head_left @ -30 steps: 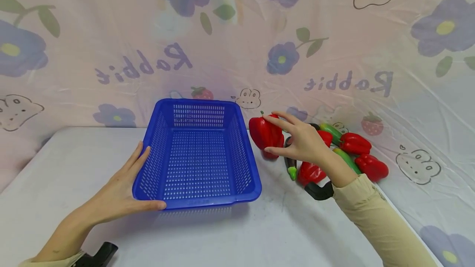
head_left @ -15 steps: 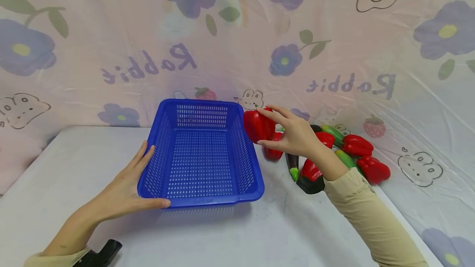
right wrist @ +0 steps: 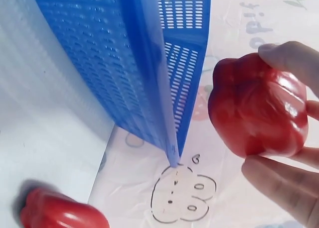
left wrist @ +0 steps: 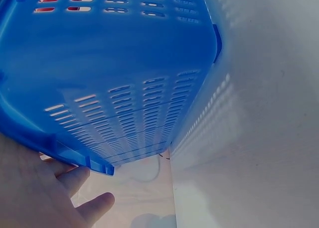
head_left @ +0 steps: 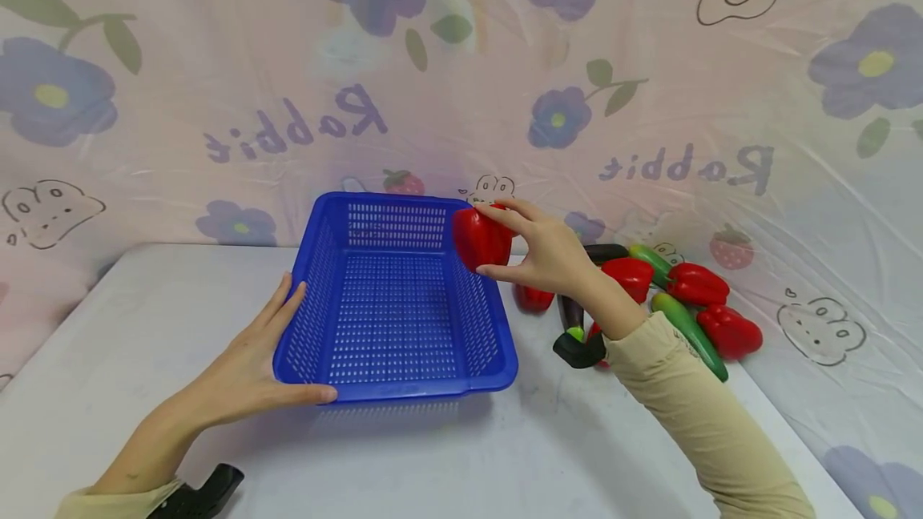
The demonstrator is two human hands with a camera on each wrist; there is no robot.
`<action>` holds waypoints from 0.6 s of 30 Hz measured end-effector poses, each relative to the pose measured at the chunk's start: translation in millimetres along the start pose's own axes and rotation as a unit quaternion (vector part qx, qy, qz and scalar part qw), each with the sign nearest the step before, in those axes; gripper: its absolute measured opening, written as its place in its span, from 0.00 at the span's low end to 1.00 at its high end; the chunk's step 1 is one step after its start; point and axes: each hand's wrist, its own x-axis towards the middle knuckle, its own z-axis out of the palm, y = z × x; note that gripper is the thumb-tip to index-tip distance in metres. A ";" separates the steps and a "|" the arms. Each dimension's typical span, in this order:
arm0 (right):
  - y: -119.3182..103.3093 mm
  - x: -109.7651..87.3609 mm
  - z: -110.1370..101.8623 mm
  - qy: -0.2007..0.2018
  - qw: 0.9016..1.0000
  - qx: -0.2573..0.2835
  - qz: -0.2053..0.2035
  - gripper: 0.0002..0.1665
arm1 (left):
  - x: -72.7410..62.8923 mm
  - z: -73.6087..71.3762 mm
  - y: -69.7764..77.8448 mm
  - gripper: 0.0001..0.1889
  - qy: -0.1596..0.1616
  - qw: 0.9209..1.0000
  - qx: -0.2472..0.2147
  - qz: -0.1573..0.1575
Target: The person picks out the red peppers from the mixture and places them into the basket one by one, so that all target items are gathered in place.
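A red bell pepper (head_left: 481, 239) is gripped between the thumb and fingers of my right hand (head_left: 546, 251), raised over the right rim of the blue plastic basket (head_left: 392, 392). The right wrist view shows this pepper (right wrist: 256, 108) with fingertips on opposite sides, above the level of the basket's rim. My left hand (head_left: 248, 367) holds the basket's left side, its thumb along the front rim and its fingers along the left rim. In the left wrist view, fingers (left wrist: 75, 179) lie at the rim of the perforated basket (left wrist: 109, 49). Nothing lies inside the basket.
Right of the basket on the white table (head_left: 404, 471) lies a group of vegetables: several red bell peppers (head_left: 696, 284), a long green vegetable (head_left: 688, 333) and a dark eggplant (head_left: 570, 312). One red pepper (head_left: 534, 298) sits close to the basket. A printed cloth (head_left: 461, 86) hangs behind.
My right hand has lifted the red bell pepper and carried it left, from beside the basket to over its right rim. My left hand keeps its place on the basket.
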 end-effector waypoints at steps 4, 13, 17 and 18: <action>-5.3 5.7 5.8 -0.011 1.000 0.002 -0.002 0.47 | 0.0 0.4 0.2 0.69 0.001 1.000 -0.002 0.002; -16.5 18.2 17.6 -0.026 1.000 -0.002 -0.008 0.46 | -0.5 0.6 0.2 0.69 0.002 1.000 -0.003 0.005; -22.1 26.5 21.4 -0.034 0.999 -0.011 -0.009 0.46 | -0.5 0.8 -0.2 0.69 0.002 1.000 -0.005 0.005; -23.5 28.9 21.9 -0.034 0.999 -0.011 -0.008 0.46 | -0.5 0.8 -0.1 0.69 0.002 1.000 -0.006 0.005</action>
